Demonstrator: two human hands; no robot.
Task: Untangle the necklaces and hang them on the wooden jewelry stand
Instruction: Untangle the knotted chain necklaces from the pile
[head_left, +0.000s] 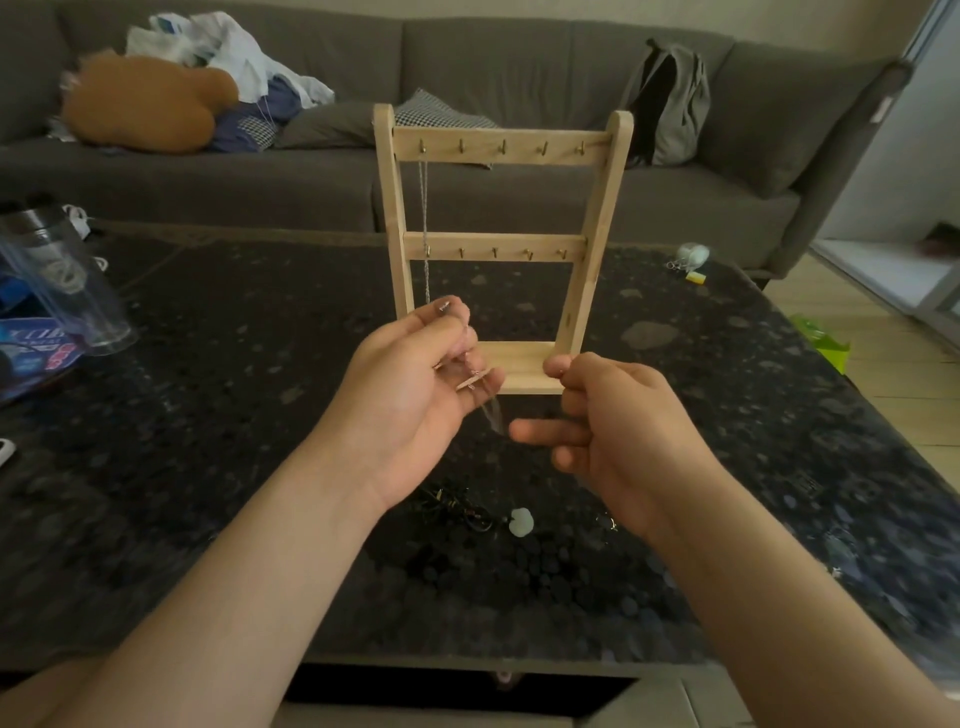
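Head view: your left hand (415, 374) is raised just in front of the wooden jewelry stand (498, 244), palm turned towards you. Its fingertips pinch a thin chain (493, 415) so that the loose length drops free below the hand. Holding it up like that probably lets the weight of the strand pull kinks out and shows you where it crosses itself.

Your right hand (613, 421) is level with it, just to the side, fingers curled and the forefinger stretched towards the dangling strand. I cannot tell whether the thumb and fingers are nipping the fine chain or holding nothing; it is too thin and blurred there.

The chain looks pale and very fine, smeared by motion, with a small clasp or charm near your left fingertips.

One silver necklace (425, 208) hangs straight down from the leftmost hook of the stand's top rail, and the other hooks (503, 148) look bare. The stand sits upright on the dark speckled desk (208, 415), facing you, so its hooks are within easy reach.

Below your wrists a dark tangle (457, 512) lies on the desk beside a pale pendant (520, 521), so more sorting appears to remain.
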